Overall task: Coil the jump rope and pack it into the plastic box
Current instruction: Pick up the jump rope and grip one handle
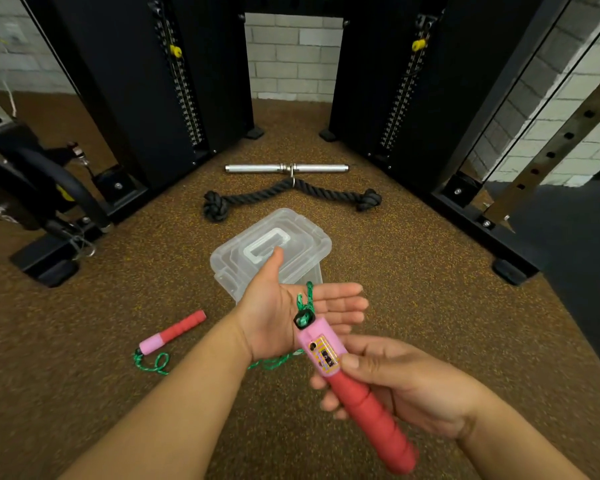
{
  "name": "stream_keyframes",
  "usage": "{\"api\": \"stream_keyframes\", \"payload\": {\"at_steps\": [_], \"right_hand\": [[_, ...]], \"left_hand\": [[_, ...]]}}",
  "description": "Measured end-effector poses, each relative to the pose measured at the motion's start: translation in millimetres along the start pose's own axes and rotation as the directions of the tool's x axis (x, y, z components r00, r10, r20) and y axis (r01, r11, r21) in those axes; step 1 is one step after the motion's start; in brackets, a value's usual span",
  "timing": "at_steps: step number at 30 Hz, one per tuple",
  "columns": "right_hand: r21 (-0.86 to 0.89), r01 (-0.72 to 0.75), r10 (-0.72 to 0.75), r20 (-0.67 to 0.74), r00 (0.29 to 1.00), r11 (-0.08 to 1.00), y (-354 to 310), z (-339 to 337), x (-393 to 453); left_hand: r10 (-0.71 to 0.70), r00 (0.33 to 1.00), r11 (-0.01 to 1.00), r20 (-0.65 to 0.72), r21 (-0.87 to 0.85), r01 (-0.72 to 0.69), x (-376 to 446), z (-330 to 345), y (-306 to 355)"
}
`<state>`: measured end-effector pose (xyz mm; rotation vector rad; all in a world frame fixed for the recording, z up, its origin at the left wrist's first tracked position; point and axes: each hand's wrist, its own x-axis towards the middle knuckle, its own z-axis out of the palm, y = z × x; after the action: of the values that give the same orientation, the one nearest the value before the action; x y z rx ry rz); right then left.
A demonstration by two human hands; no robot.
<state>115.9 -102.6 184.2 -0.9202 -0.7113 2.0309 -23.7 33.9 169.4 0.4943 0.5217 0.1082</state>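
Note:
My right hand (392, 382) grips one jump rope handle (347, 379), pink at the top with a counter, red foam below. Its green cord (307, 299) crosses the palm of my left hand (291, 313), which is held flat, palm up, fingers straight, and drops behind my left wrist toward the floor. The second handle (172, 332) lies on the floor to the left, with a loop of green cord beside it. The clear plastic box (271, 251) stands on the floor just beyond my left hand, its lid on.
A black triceps rope (291, 197) and a short steel bar (286, 168) lie on the brown speckled floor beyond the box. Black cable-machine columns (146, 81) stand on both sides, their base rails running toward me. A rack upright (548, 147) rises at right.

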Motion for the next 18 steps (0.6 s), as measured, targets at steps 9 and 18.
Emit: {"api": "stream_keyframes", "payload": {"at_steps": [9,18], "right_hand": [[-0.141,-0.121,0.122,0.000,0.992,0.983,18,-6,16],[-0.419,-0.120,0.095,-0.079,0.992,0.900,33,-13,27]], "left_hand": [[0.036,0.999,0.999,0.005,-0.012,-0.036,-3,2,4],[0.005,0.999,0.995,-0.052,0.096,0.000,-8,7,2]]}}
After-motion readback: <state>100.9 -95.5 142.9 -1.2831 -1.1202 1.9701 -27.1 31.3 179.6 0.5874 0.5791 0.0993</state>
